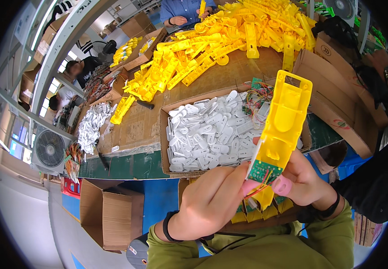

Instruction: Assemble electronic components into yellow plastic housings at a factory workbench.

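A long yellow plastic housing is held up, tilted, in front of my chest. A small green circuit board with red wires lies at its lower end. My right hand is closed round the housing's right side, its thumb in a pink finger cot. From the left, my left hand pinches the housing's lower edge beside the board; its fingertips are partly hidden. A thin white edge shows along the housing's left side, its kind unclear.
Behind the housing, a cardboard box holds many white plastic pieces and a wired bundle. Yellow housings heap across the bench. Another person's hand is at the far side. More yellow housings sit below my forearms. An open carton stands lower left.
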A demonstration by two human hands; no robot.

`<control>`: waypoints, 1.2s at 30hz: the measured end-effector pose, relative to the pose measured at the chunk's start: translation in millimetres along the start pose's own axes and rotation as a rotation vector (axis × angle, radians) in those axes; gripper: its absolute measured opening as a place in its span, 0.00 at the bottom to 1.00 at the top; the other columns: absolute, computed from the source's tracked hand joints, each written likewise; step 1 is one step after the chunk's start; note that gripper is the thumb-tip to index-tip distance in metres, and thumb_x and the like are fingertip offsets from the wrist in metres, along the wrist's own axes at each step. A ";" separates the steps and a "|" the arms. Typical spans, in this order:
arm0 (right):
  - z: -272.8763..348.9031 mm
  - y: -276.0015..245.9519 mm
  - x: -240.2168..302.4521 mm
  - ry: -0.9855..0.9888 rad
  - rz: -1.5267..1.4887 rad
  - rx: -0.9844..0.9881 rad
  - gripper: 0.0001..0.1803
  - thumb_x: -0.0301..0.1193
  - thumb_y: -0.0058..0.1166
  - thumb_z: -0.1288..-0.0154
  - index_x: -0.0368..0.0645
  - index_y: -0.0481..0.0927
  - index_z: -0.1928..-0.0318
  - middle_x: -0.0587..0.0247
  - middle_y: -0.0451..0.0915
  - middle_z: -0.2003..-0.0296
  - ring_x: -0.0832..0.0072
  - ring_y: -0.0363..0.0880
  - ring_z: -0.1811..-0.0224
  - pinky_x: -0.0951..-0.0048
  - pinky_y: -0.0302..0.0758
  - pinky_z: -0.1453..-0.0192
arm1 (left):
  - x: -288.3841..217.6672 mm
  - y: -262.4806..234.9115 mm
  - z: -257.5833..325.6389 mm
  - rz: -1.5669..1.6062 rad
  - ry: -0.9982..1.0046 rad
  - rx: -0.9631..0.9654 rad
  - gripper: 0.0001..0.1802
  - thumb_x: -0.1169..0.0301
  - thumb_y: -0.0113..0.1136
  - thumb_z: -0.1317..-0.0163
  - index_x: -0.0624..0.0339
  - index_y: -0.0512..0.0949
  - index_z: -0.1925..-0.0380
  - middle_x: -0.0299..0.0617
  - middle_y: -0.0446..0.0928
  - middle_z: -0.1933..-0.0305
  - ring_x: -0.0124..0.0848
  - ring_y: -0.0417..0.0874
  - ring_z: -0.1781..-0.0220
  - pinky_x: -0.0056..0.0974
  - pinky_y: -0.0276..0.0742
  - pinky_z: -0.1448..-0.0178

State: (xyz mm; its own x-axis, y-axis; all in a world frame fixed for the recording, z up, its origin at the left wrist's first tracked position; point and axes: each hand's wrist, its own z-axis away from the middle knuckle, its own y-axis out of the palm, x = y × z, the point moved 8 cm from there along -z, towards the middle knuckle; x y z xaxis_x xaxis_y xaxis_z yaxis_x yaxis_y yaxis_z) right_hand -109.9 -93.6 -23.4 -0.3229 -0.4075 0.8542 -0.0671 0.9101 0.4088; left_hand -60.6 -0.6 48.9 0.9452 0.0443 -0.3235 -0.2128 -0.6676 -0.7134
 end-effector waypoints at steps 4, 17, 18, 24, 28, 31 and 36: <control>-1.0 5.5 3.5 0.007 0.044 0.019 0.31 0.27 0.44 0.36 0.40 0.46 0.37 0.61 0.62 0.45 0.75 0.61 0.42 0.70 0.59 0.39 | -0.8 -1.7 3.3 -0.013 0.026 -0.022 0.16 0.79 0.66 0.60 0.67 0.77 0.67 0.44 0.74 0.76 0.34 0.75 0.79 0.31 0.70 0.77; -5.0 -2.8 5.2 -0.007 0.074 -0.029 0.32 0.26 0.46 0.38 0.39 0.48 0.37 0.61 0.59 0.42 0.73 0.60 0.40 0.68 0.58 0.38 | 3.9 -1.7 4.0 0.053 0.020 -0.036 0.20 0.73 0.69 0.59 0.67 0.77 0.64 0.43 0.73 0.72 0.31 0.74 0.75 0.30 0.71 0.74; -5.7 -7.3 4.9 -0.004 -0.063 -0.059 0.32 0.27 0.46 0.39 0.38 0.48 0.37 0.59 0.61 0.43 0.71 0.61 0.41 0.67 0.58 0.38 | 4.0 -2.7 4.1 0.108 0.025 -0.065 0.22 0.70 0.70 0.59 0.67 0.77 0.63 0.42 0.73 0.70 0.30 0.74 0.74 0.30 0.71 0.72; -14.1 -1.2 3.5 -0.029 -0.537 0.122 0.28 0.33 0.45 0.52 0.35 0.61 0.48 0.40 0.71 0.54 0.56 0.70 0.49 0.62 0.64 0.43 | -10.2 -2.4 19.1 0.157 0.122 -0.174 0.27 0.60 0.74 0.64 0.63 0.78 0.65 0.41 0.70 0.64 0.28 0.73 0.68 0.27 0.69 0.69; -15.4 0.5 3.5 -0.102 -0.674 0.174 0.25 0.35 0.44 0.49 0.37 0.62 0.50 0.37 0.72 0.58 0.52 0.71 0.51 0.57 0.66 0.44 | -22.4 -3.7 20.3 0.148 0.163 -0.193 0.25 0.60 0.75 0.67 0.58 0.79 0.68 0.40 0.67 0.61 0.27 0.73 0.67 0.25 0.68 0.70; -13.6 0.2 6.8 -0.164 -0.683 0.220 0.23 0.40 0.44 0.45 0.39 0.63 0.52 0.35 0.73 0.60 0.50 0.72 0.53 0.53 0.67 0.46 | -26.4 2.4 21.1 0.179 0.215 -0.198 0.23 0.63 0.76 0.69 0.55 0.80 0.68 0.40 0.66 0.59 0.27 0.72 0.65 0.25 0.71 0.69; -11.9 5.9 15.2 -0.269 -0.683 0.348 0.23 0.46 0.42 0.40 0.38 0.64 0.56 0.35 0.73 0.62 0.49 0.73 0.55 0.52 0.64 0.44 | -36.6 3.1 25.6 0.325 0.317 -0.396 0.18 0.77 0.70 0.70 0.62 0.81 0.71 0.44 0.69 0.59 0.29 0.75 0.70 0.26 0.72 0.73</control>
State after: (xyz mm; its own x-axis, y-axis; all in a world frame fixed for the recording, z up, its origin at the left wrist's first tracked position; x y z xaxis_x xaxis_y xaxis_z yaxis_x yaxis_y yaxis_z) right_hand -103.9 -95.4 -4.1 -0.3174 -0.8898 0.3278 -0.6065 0.4562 0.6511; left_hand -102.2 14.7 42.6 0.8880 -0.3914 -0.2412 -0.4521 -0.8387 -0.3035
